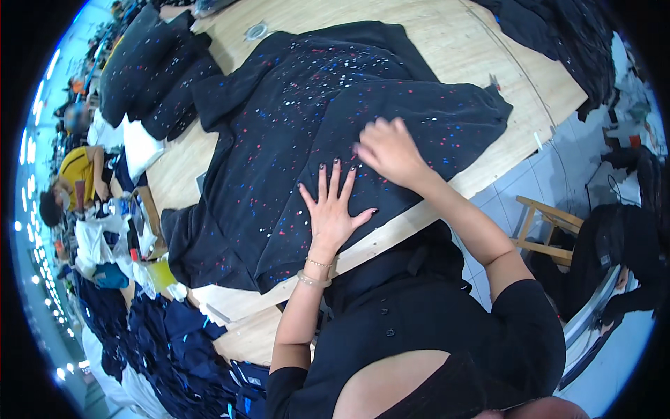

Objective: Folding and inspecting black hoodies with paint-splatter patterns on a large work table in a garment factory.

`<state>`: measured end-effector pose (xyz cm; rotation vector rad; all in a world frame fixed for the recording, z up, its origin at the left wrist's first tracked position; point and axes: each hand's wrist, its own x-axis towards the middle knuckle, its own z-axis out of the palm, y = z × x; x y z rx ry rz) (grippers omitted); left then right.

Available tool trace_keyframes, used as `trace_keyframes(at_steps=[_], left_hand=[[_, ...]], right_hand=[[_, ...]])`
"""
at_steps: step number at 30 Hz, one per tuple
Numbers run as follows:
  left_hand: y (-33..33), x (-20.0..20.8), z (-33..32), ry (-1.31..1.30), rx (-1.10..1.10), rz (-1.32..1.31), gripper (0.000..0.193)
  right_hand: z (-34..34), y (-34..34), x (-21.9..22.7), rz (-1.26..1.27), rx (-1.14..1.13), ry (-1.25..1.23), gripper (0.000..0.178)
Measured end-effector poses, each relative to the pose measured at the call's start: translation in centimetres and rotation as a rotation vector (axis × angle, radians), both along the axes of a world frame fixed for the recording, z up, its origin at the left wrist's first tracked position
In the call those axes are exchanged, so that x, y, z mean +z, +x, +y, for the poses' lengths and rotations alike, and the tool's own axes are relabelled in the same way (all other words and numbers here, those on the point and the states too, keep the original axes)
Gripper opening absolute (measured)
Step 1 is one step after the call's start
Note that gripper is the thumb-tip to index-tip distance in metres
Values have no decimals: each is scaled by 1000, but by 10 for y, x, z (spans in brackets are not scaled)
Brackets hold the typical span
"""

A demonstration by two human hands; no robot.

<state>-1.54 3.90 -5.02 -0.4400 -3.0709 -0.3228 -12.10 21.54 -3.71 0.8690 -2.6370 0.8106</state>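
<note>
A black garment (279, 160) flecked with red, blue and white specks is spread over a pale wooden table (460, 56). My left hand (333, 209) lies flat on its near part, fingers spread and pressing on the cloth. Just to the right and slightly farther off, my right hand (392, 152) is at the same cloth with its fingers curled together. Motion blurs that hand a little, and whatever its fingertips may pinch is hidden.
Another speckled black bundle (150, 77) lies at the far left. A clear round object (256, 31) is near the table's back. Dark clothes (551, 35) hang over the right corner. Navy garments (160, 328) pile up at lower left. A wooden stool (548, 227) stands right; a person in yellow (82, 167) is left.
</note>
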Motion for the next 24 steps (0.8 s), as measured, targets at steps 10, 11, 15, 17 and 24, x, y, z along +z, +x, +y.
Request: trace_keyframes(at_steps=[10, 11, 15, 17, 24], left_hand=[[-19, 29, 31, 104, -89, 35, 69], [-24, 24, 34, 123, -137, 37, 71], [-25, 6, 37, 97, -131, -9, 75], [-25, 1, 36, 67, -122, -5, 76], [-26, 3, 39, 77, -113, -30, 77]], right_hand=[[306, -90, -19, -266, -820, -222, 27], [314, -98, -29, -266, -819, -224, 27], [308, -110, -18, -612, -631, -131, 22], [307, -111, -8, -544, -588, -60, 23], [296, -110, 4, -453, -530, -136, 26]])
